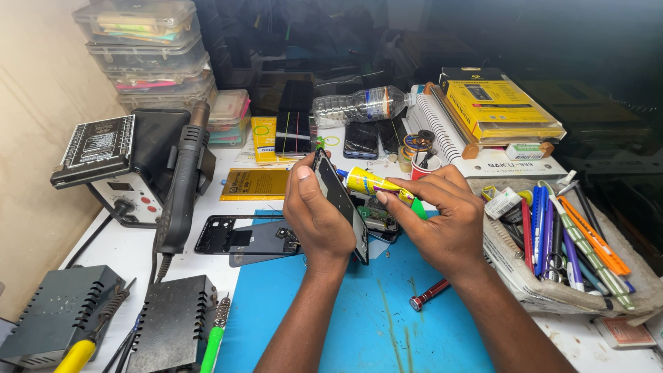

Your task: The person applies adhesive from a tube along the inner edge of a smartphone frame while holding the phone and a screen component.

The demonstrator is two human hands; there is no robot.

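Left hand: the left hand is clamped on the phone, thumb on the near face, fingers behind, holding it on edge above the blue mat.
Right hand: the right hand is closed around a yellow glue tube, pinched near its rear end.
Phone place: mid-bench, at about 12 o'clock from the mat's centre, just over the black frame lying to its 9 o'clock.
Phone axis: the long axis runs from 11 o'clock (top, far end) to 5 o'clock (near end), with the dark face turned toward the right hand.
Tube axis: it lies nearly level, nozzle pointing to 10 o'clock and meeting the phone's upper edge; whether the blue tip touches is unclear.
Doing it well: judged from the pose, a light, even squeeze and a slow run along the edge would keep the bead thin; the left hand should stay steady.
Nearby: the red screwdriver lies at 4 o'clock on the mat.
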